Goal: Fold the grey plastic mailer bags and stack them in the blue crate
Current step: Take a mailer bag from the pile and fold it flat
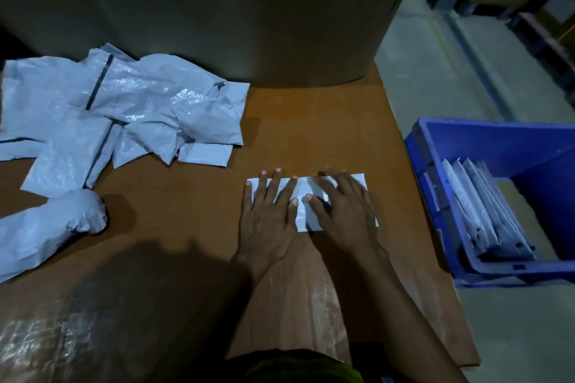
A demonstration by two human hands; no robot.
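A big curved cardboard drum (217,9) fills the far side at 12 o'clock and walls off the back of the brown table (311,121), so the work sits in the strip nearest the person.

At 10 o'clock on the table lies a loose, crumpled pile of grey bags (124,102), with one bunched-up bag (46,227) at 8 o'clock. These look like the supply not yet folded.

At 3 o'clock, off the table's right edge and lower down, stands the blue crate (497,140). That spot probably lets a finished bag go across in one short reach. Inside it a row of folded bags (476,205) leans on edge against the near-left wall.

The bag in hand (303,211) lies flat on the table at about 2 o'clock, already a narrow strip. The left hand (267,218) and the right hand (345,214) rest side by side on it, palms down with fingers straight and spread, gripping nothing. They seem to be pressing it down to push air out and set the crease, since slick plastic tends to spring open.
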